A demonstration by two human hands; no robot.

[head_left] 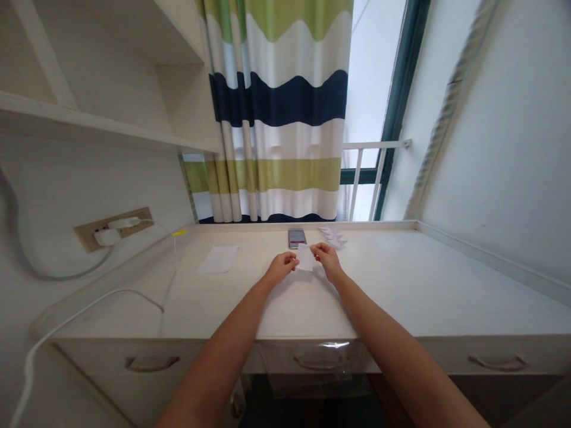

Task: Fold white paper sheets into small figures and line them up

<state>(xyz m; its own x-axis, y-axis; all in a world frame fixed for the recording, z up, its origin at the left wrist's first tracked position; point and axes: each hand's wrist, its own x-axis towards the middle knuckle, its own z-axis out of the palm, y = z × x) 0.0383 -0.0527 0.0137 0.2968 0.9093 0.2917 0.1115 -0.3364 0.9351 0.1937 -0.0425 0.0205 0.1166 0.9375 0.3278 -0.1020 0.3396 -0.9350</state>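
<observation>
Hands: Your left hand [280, 267] and right hand [329, 262] are bare, reaching in from the bottom of the view and meeting over the middle of the tabletop [423, 285].

Grip: Together on both sides; each hand pinches an opposite edge of the white paper slip [305, 257]. Exact finger placement is too small to read.

Paper: Thin, matte and squarish, the slip sits between your hands, close above the surface and toward the tabletop's back edge.

Risk: Uneven pull between your hands could crease or tear this thin slip. A loosened pinch could drop it onto the smartphone or among the small paper pieces just beyond it.

Tabletop: Pale, smooth laminate with faint grain, its surface showing soft light.

Nearby: The smartphone [297, 238] lies flat just past the slip. A loose cluster of small folded white paper pieces [332, 236] sits beyond your right hand. A flat white paper sheet [217, 260] lies well to the left.

Front edge: Cream drawers carry curved metal handles, and a clear plastic film [316, 362] hangs over the middle one.

Left wall: A white charger [107, 237] is plugged into a wall socket strip [113, 229], with a white cable [84, 300] curving away.

Far: A wavy-striped green, navy and white curtain [276, 107] hangs beside a window railing [377, 172].
</observation>
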